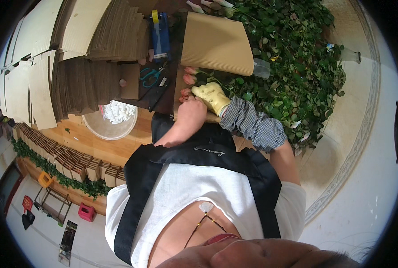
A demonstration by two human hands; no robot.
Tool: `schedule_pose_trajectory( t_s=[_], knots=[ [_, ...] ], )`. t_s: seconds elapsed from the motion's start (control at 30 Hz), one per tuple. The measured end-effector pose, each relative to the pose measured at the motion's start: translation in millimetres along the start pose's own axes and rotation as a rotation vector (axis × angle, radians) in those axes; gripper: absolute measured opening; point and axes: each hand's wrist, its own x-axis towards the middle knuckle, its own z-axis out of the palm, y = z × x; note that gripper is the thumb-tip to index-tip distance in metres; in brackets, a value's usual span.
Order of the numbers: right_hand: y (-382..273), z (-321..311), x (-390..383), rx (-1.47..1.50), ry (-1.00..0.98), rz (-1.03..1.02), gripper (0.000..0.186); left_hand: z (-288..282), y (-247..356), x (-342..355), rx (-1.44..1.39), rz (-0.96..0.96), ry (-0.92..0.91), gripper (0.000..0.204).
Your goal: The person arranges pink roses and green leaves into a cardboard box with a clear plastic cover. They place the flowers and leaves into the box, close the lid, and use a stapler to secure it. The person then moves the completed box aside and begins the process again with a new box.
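Note:
My bare left hand (192, 114) is closed at a cluster of pink roses (184, 93) on a brown corrugated cardboard piece (179, 79). My right hand (211, 97), in a yellow glove with a checked sleeve above it, is closed just beside it, its fingertips against the left fingers and the roses. More pink rose heads (190, 78) lie just above both hands, with leafy stems reaching right. A folded corrugated paper sheet (214, 40) lies beyond them. How much of the stems each hand holds is partly hidden by the fingers.
Cardboard stacks (83, 76) fill the upper left; a blue tape dispenser (160, 38), teal scissors (150, 78) and a black tool (159, 96) lie beside me. A tray of white pieces (114, 114) is lower left. A large heap of leafy stems (293, 67) covers the right.

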Motion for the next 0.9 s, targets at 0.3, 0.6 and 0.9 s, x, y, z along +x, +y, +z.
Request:
schedule_pose_trajectory(
  t_s=[0.3,0.6,0.9],
  knots=[
    [-12.2,-50.9,-14.1,0.152,0.198,0.236,0.023,7.7,13.6,2.0,-0.171,-0.150,-0.111,0.023],
    [-7.4,-23.8,-11.5,-0.009,0.178,0.127,0.024,30.1,9.6,9.1,-0.010,-0.030,0.175,0.034],
    [-1.9,-26.4,-6.1,-0.086,0.289,0.275,0.029,11.3,12.4,10.6,-0.169,-0.175,-0.050,0.036]
  ],
)
